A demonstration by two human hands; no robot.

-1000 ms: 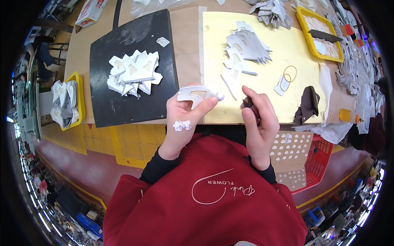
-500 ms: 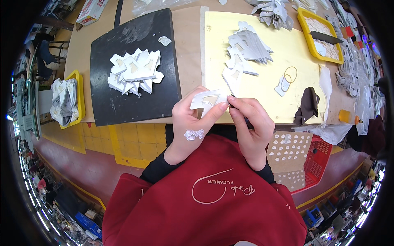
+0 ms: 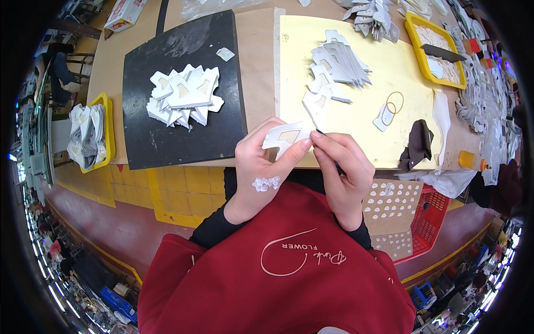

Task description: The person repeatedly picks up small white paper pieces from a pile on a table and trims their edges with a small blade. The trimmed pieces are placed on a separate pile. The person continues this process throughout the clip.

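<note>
My left hand (image 3: 258, 161) pinches a white cut piece (image 3: 286, 135) with a beige patch, holding it above the table's front edge between thumb and fingers. White fluffy scraps (image 3: 266, 183) cling to the back of this hand. My right hand (image 3: 346, 170) is closed at the piece's right end, its thumb and forefinger around a thin dark tool (image 3: 318, 132) whose kind I cannot make out; most of it is hidden. Just beyond, a fanned row of similar white pieces (image 3: 332, 64) lies on a yellow sheet (image 3: 384, 67). More are heaped in a pile (image 3: 186, 92) on a black board (image 3: 172, 42).
At the left edge, a yellow basket (image 3: 110, 131) holds stacked pieces. A yellow tray (image 3: 413, 33) with small beige parts stands far right. Rubber bands (image 3: 396, 100), a dark cloth (image 3: 417, 143) and an orange bottle (image 3: 470, 160) lie on the right. A red crate (image 3: 439, 214) sits below.
Both hands have shifted very slightly right, and the held piece has tilted a little. My grips stay the same, and the piles have not been disturbed.
</note>
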